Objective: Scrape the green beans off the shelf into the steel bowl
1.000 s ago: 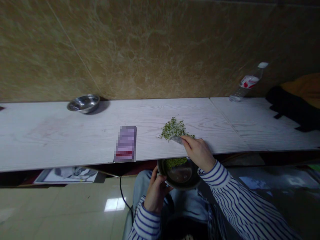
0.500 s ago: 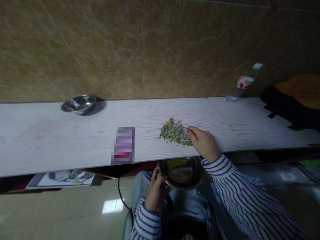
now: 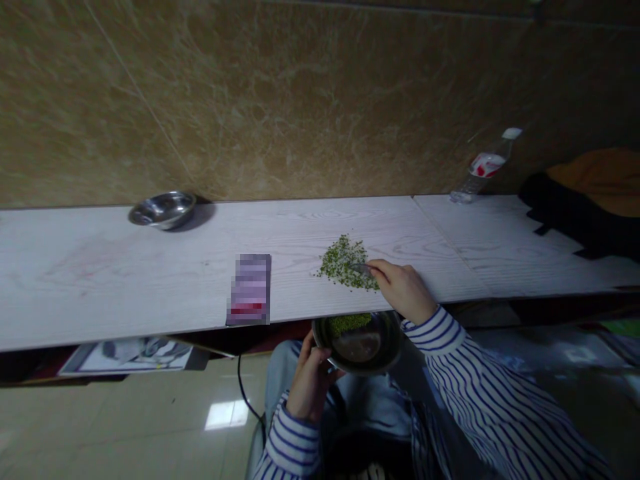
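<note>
I see my right hand (image 3: pixel 404 291) pinching a small metal scraper (image 3: pixel 361 269) at the near right edge of the green bean pile (image 3: pixel 345 261); its long axis runs left from my fingertips, blade pointing into the pile. My left hand (image 3: pixel 310 383) grips the rim of a steel bowl (image 3: pixel 361 343) just under the table edge (image 3: pixel 150 330), below my right hand. That bowl holds 1 clump of green beans at its far side. A second bowl (image 3: pixel 163 209) sits far to the left; contents not discernible.

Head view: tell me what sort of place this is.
Probably a plain indoor work spot, not a proper kitchen: a long pale wooden bench against a marbled tile wall, a glossy tiled floor, and a water bottle.
</note>
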`<state>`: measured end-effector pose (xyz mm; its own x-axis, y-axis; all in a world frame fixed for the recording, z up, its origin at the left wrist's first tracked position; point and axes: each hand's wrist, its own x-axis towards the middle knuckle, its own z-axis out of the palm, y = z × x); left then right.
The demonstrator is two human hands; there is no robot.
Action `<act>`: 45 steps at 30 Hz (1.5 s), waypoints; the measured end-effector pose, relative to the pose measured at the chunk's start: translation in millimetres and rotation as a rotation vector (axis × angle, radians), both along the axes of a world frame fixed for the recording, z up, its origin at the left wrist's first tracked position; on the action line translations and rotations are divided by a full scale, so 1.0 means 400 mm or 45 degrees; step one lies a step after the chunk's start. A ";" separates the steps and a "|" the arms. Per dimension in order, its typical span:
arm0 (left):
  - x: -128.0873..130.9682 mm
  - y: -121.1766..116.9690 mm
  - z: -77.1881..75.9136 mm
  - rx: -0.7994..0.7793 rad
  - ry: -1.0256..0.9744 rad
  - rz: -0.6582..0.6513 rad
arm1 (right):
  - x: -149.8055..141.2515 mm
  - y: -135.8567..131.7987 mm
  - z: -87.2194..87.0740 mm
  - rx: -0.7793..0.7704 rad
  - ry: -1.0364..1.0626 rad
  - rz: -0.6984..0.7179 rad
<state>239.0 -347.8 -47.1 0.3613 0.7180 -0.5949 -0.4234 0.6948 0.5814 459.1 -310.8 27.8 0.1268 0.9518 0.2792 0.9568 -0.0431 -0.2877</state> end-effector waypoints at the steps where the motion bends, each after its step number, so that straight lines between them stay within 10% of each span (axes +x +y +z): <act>1: 0.001 0.000 0.000 0.002 0.002 -0.003 | -0.001 -0.005 0.000 -0.009 0.003 0.003; 45: 0.027 -0.015 0.004 0.003 0.042 -0.026 | 0.012 -0.181 -0.027 0.056 0.095 -0.008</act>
<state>249.8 -353.7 -45.6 0.3559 0.7122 -0.6051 -0.3898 0.7016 0.5965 464.0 -383.1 17.1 0.1550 0.9381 0.3099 0.9323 -0.0351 -0.3599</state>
